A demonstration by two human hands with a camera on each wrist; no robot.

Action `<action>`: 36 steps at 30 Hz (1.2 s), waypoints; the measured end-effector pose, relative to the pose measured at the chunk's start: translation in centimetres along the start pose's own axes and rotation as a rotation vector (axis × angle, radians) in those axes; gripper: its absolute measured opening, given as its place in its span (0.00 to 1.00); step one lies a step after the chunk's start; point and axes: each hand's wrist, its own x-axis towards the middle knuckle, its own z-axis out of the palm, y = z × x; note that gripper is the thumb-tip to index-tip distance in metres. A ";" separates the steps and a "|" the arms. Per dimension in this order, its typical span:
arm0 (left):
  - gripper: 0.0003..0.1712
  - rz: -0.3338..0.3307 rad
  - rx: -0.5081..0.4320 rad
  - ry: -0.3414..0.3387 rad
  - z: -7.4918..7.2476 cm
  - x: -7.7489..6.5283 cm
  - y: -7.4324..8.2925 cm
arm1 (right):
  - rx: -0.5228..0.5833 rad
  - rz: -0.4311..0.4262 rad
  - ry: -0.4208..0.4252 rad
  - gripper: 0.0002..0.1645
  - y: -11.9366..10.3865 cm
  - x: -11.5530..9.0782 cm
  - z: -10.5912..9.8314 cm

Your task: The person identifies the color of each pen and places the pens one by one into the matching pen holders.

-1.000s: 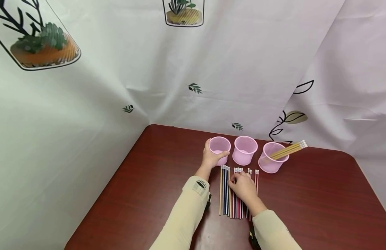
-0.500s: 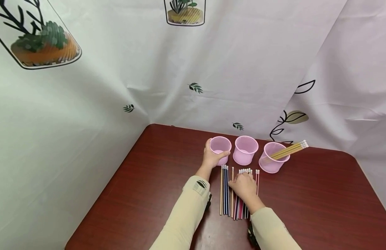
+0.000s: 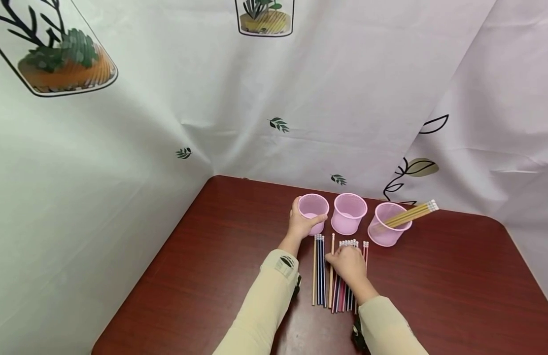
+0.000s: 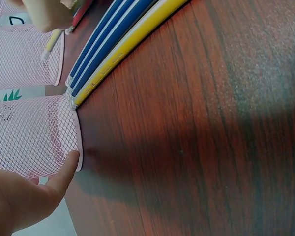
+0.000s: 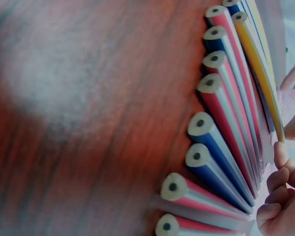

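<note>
My left hand [image 3: 299, 226] grips the leftmost pink mesh cup [image 3: 313, 203], thumb along its near side; in the left wrist view the thumb lies at the cup's rim. With thumb and fingers, my right hand [image 3: 350, 266] pinches a yellow pencil [image 3: 332, 240] near its eraser end. In the right wrist view this yellow pencil [image 5: 255, 64] runs up beside a row of red pencils [image 5: 231, 105] and blue pencils [image 5: 219, 140]. To its left lie several blue pencils [image 3: 321, 276] and one yellow one. My right hand partly covers the red and blue row.
A second pink mesh cup [image 3: 345, 228] stands in the middle at the back. The right-hand mesh cup [image 3: 382, 237] holds several yellow pencils [image 3: 409, 216] leaning right. Behind the brown table [image 3: 238, 236] hangs a white patterned cloth [image 3: 238, 98].
A yellow pencil has come apart from the row and slid slightly toward the cups in my right hand. Pencils under that hand have bunched rightward. My left hand keeps its grip on the cup.
</note>
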 end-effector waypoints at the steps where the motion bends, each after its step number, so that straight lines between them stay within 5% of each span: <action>1: 0.54 -0.006 0.000 -0.003 0.0 0.0 0.0 | 0.002 -0.003 0.011 0.15 0.0 0.0 -0.1; 36: 0.54 0.001 0.029 0.010 -0.1 -0.2 0.1 | 0.142 0.037 0.122 0.08 -1.5 2.1 -6.6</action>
